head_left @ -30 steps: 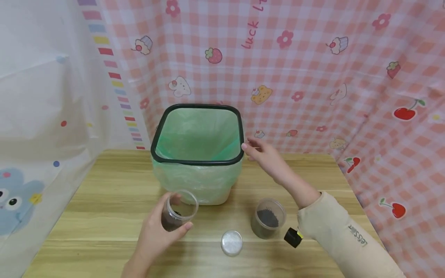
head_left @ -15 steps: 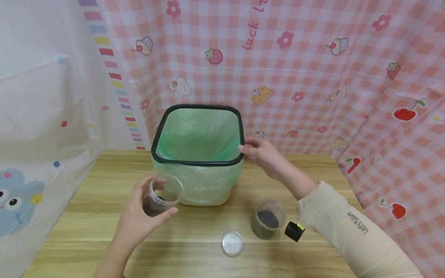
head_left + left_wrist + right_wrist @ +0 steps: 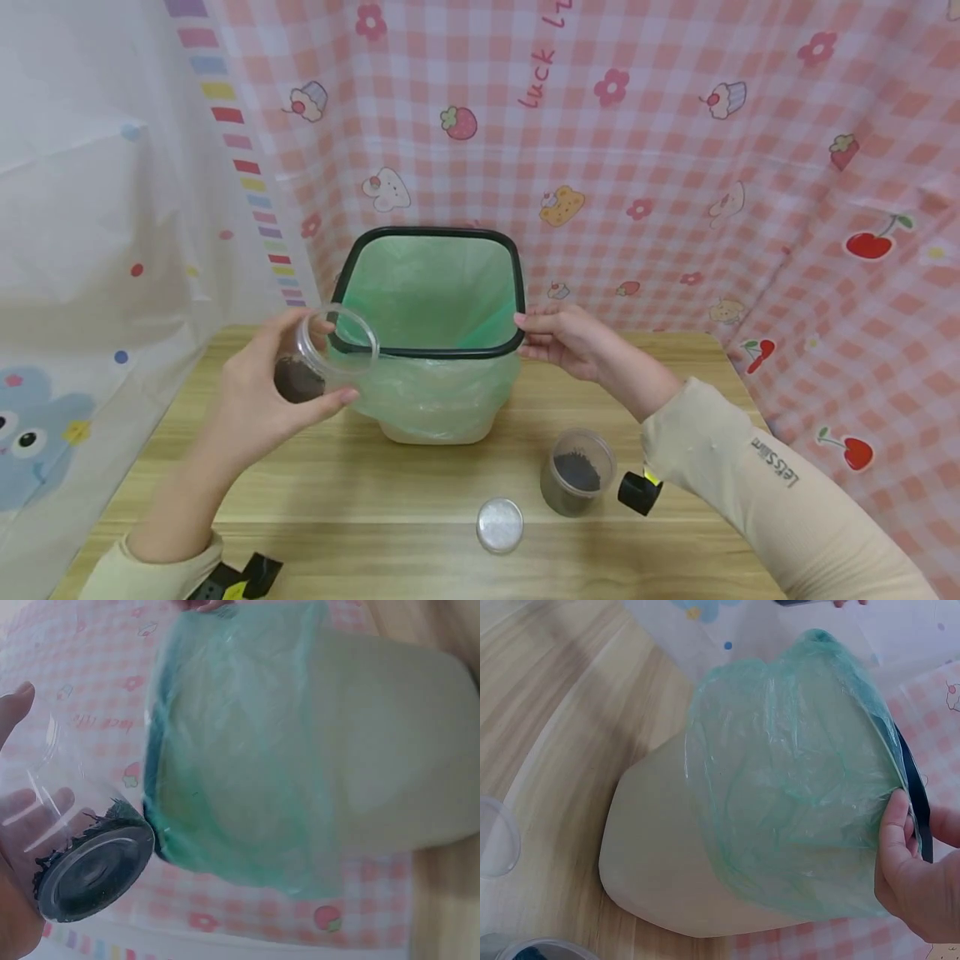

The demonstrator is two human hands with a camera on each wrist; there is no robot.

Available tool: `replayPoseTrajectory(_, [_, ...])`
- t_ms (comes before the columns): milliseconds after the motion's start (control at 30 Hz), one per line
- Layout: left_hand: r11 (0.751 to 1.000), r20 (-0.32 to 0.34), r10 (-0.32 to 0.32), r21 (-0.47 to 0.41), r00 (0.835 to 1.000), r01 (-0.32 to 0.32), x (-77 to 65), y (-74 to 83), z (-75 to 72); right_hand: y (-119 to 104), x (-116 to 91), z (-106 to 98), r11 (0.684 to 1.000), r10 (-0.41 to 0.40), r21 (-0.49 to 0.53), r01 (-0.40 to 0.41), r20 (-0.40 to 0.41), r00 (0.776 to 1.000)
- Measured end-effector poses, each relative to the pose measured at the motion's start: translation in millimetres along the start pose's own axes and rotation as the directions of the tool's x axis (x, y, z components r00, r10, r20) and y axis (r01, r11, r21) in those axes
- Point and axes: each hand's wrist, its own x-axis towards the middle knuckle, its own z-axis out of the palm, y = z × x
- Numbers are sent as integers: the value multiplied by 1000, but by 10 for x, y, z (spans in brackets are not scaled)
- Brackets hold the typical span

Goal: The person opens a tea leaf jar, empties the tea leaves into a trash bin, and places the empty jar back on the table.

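Observation:
My left hand [image 3: 258, 379] grips a clear plastic jar [image 3: 90, 847] from the left side. Dark, crumbly-looking bits lie in its bottom. The jar has no lid on and leans toward the bin, beside the bin's front left corner. A trash bin [image 3: 438, 429] with a black rim stands at the middle back, lined with a green plastic bag [image 3: 795, 772] folded over the outside. My right hand [image 3: 566, 337] pinches the bin's rim and bag at the right side, thumb and fingers on either side of the edge.
A second clear jar [image 3: 576, 475], partly filled with dark grains, stands open on the wooden table [image 3: 390, 542] at the front right. Left of it lies a round clear lid [image 3: 500, 525]. A pink checkered curtain [image 3: 480, 167] hangs behind the bin.
My left hand has carried the jar up and left, from in front of the bin to its front left corner. My right hand has closed onto the bin's right rim.

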Motion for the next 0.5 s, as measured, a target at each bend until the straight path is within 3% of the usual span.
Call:
replayPoseTrajectory(100, [997, 34, -2, 72, 999, -1, 150, 15, -85, -7, 1, -2, 1000, 6, 3, -6, -1, 1000])
replayPoseTrajectory(267, [985, 152, -68, 166, 986, 42, 380, 40, -195, -11, 3, 16, 1000, 19, 2, -19, -20, 1000])
replayPoseTrajectory(500, [952, 272, -51, 303, 961, -35, 692, 59, -228, 14, -2, 20, 1000, 21, 23, -19, -58, 998])
